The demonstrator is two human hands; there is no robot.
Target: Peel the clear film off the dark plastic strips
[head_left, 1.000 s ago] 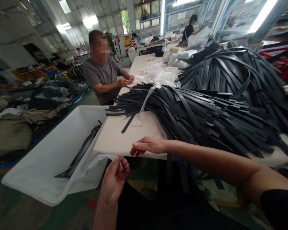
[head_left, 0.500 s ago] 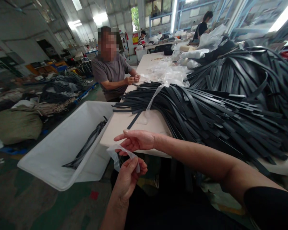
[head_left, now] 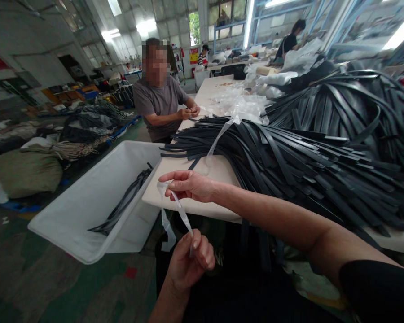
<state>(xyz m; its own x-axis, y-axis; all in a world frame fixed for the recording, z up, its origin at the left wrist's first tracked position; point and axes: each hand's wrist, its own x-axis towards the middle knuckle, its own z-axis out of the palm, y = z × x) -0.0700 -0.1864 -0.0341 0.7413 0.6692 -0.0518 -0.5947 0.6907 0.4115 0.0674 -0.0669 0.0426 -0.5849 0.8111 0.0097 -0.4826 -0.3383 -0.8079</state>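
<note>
A thin, clear plastic strip (head_left: 182,211) stretches between my two hands. My left hand (head_left: 192,258), low in the head view, is closed and pinches one part of the strip between thumb and curled fingers. Above it, at the table's near corner, my right hand (head_left: 190,186) holds the strip between thumb and fingers, with the forefinger reaching out to the left. The strip's loose end dangles below the right fingertips. Behind that hand, a large bundle of flat black straps (head_left: 222,134) lies across the cream table (head_left: 155,193), with another plastic strip draped over it.
To the left stands a white bin (head_left: 70,215) with several black straps (head_left: 128,197) inside. A co-worker in a grey shirt (head_left: 160,101) sits across the table's far side. Crumpled clear plastic bags (head_left: 245,105) and a bigger heap of black straps (head_left: 336,103) lie further right.
My left hand has moved down and slightly right, drawing the strip longer between the hands. My right hand has risen slightly, and its fingers have closed on the strip.
</note>
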